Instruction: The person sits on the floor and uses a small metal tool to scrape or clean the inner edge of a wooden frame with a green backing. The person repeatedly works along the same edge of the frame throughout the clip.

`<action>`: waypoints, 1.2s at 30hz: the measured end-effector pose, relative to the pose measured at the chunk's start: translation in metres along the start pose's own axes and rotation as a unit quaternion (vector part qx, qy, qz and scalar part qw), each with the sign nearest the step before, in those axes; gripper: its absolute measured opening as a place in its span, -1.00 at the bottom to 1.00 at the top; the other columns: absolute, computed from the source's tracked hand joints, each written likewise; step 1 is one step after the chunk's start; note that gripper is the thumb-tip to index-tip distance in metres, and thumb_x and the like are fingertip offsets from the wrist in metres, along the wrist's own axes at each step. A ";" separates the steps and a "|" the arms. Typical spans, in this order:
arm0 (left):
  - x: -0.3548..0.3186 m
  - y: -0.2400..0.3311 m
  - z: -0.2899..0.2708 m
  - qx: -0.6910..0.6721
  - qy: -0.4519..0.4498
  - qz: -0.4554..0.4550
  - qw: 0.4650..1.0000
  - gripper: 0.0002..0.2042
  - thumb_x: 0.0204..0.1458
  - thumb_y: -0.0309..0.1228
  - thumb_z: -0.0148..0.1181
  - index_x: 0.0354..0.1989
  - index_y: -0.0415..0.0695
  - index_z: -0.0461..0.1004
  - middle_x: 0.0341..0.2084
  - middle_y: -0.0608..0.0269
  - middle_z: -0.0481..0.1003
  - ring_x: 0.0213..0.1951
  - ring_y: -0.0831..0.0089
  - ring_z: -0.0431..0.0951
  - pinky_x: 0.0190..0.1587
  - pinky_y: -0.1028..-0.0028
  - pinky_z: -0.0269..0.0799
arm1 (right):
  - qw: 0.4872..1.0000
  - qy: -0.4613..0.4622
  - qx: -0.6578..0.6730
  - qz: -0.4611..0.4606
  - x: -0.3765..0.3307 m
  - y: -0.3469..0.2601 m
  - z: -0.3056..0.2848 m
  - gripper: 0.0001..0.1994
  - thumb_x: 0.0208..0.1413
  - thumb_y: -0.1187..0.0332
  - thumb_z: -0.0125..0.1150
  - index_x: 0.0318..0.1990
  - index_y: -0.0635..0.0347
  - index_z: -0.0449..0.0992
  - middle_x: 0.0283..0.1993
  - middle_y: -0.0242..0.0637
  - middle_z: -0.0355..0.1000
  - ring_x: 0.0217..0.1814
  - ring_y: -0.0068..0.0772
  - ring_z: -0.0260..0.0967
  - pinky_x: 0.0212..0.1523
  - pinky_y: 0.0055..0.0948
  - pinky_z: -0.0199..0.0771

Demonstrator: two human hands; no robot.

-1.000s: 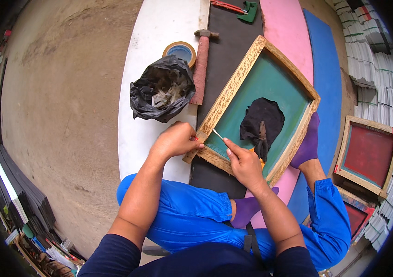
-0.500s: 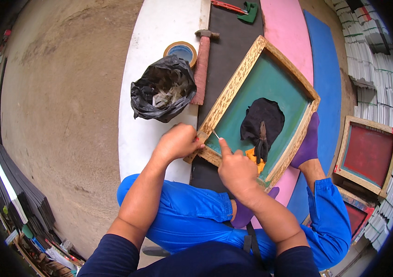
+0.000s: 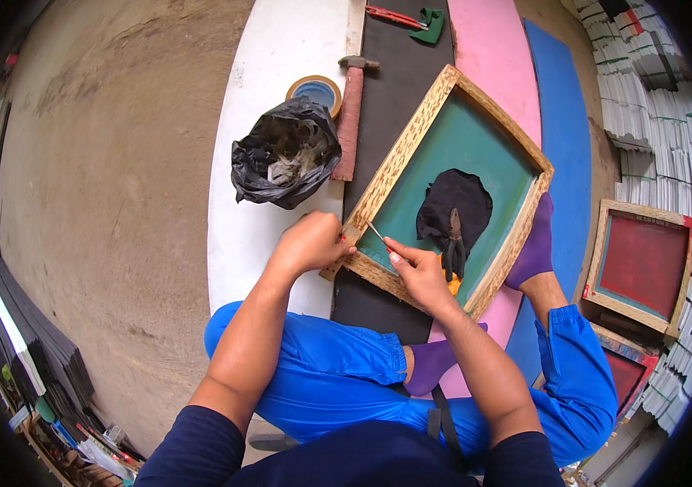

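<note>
A wooden-framed screen (image 3: pixel 408 126) with green mesh lies tilted across the mats before me. My left hand (image 3: pixel 307 243) is closed at its near-left corner, gripping the wood; a small red bit shows by the fingers. My right hand (image 3: pixel 426 280) pinches a slim screwdriver-like tool (image 3: pixel 376 233) with a thin metal shaft and a reddish handle, its tip touching or close to the inner edge near that corner. On the mesh lie a black cloth (image 3: pixel 472 195) and pliers (image 3: pixel 455 226), whose handles are partly hidden beside my right hand.
On the white board, left of the screen, stand a black plastic bag (image 3: pixel 253 174) of scraps and a tape roll (image 3: pixel 326 85). A hammer (image 3: pixel 348 122) lies beside them. A red tool (image 3: pixel 395 15) and green cloth (image 3: pixel 430 28) lie farther off. Red-meshed frames (image 3: pixel 642 261) and stacked sheets (image 3: pixel 634 109) are at right.
My right hand has shifted slightly, the forefinger drawing back from the shaft into a pinch on the handle. My left hand stays at the corner. The whole view has moved a little.
</note>
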State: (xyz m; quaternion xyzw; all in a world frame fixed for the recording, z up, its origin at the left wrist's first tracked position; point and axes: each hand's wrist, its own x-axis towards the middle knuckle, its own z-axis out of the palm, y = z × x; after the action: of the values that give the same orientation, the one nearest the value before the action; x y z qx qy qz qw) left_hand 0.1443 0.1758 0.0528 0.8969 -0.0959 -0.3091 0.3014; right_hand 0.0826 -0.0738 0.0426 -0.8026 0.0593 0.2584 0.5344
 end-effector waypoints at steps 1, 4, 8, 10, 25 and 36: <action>0.000 -0.001 0.000 -0.012 -0.003 -0.002 1.000 -0.64 -0.01 -0.17 0.52 -0.40 -0.31 0.69 -0.54 -0.26 0.58 -0.39 -0.16 0.66 -0.25 0.06 0.57 | 1.000 -0.002 -0.018 0.000 0.000 0.005 -0.001 -0.65 0.36 0.29 0.19 0.25 -0.09 0.64 -0.25 0.00 0.64 -0.34 0.06 0.61 -0.25 -0.14 0.59; 0.000 -0.004 0.000 -0.037 -0.009 -0.011 0.999 -0.60 -0.03 -0.16 0.55 -0.45 -0.34 0.66 -0.53 -0.26 0.58 -0.38 -0.16 0.66 -0.24 0.06 0.57 | 0.979 0.031 -0.188 -0.076 -0.007 0.008 -0.001 -0.61 0.34 0.29 0.23 0.29 -0.27 0.60 -0.41 -0.12 0.55 -0.46 -0.05 0.54 -0.38 -0.16 0.57; -0.001 -0.002 -0.001 -0.032 -0.013 -0.022 0.999 -0.61 -0.04 -0.17 0.55 -0.46 -0.35 0.66 -0.54 -0.27 0.57 -0.41 -0.16 0.65 -0.26 0.06 0.56 | 0.895 0.053 -0.411 -0.166 -0.009 0.003 -0.005 -0.56 0.32 0.26 0.26 0.34 -0.32 0.55 -0.47 -0.20 0.46 -0.50 -0.07 0.52 -0.46 -0.11 0.55; 0.001 0.001 -0.002 -0.026 -0.018 -0.020 0.999 -0.61 -0.04 -0.18 0.55 -0.46 -0.35 0.66 -0.54 -0.27 0.57 -0.41 -0.16 0.65 -0.26 0.06 0.55 | 0.932 0.049 -0.300 -0.199 -0.001 0.020 -0.008 -0.57 0.35 0.26 0.25 0.35 -0.25 0.55 -0.40 -0.18 0.52 -0.47 -0.12 0.55 -0.44 -0.15 0.56; 0.003 -0.002 -0.008 -0.060 -0.045 -0.031 0.997 -0.63 -0.03 -0.15 0.55 -0.34 -0.29 0.73 -0.53 -0.22 0.61 -0.45 -0.03 0.68 -0.27 0.13 0.57 | 0.988 -0.030 -0.054 -0.141 0.019 0.031 -0.019 -0.64 0.45 0.29 0.19 0.31 0.13 0.58 -0.38 -0.43 0.53 -0.43 -0.66 0.37 -0.32 -0.50 0.48; 0.003 -0.003 -0.006 -0.070 -0.052 -0.031 0.996 -0.63 -0.01 -0.15 0.54 -0.32 -0.28 0.73 -0.52 -0.17 0.63 -0.44 0.00 0.70 -0.26 0.15 0.59 | 0.992 0.005 -0.018 -0.121 0.011 0.017 -0.023 -0.63 0.42 0.25 0.20 0.31 0.02 0.58 -0.36 -0.23 0.61 -0.41 -0.32 0.56 -0.34 -0.26 0.56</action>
State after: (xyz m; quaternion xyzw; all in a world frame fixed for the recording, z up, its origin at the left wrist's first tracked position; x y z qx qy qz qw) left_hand 0.1499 0.1803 0.0532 0.8588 -0.0618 -0.3701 0.3488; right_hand 0.0943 -0.0993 0.0301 -0.8148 -0.0404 0.1886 0.5467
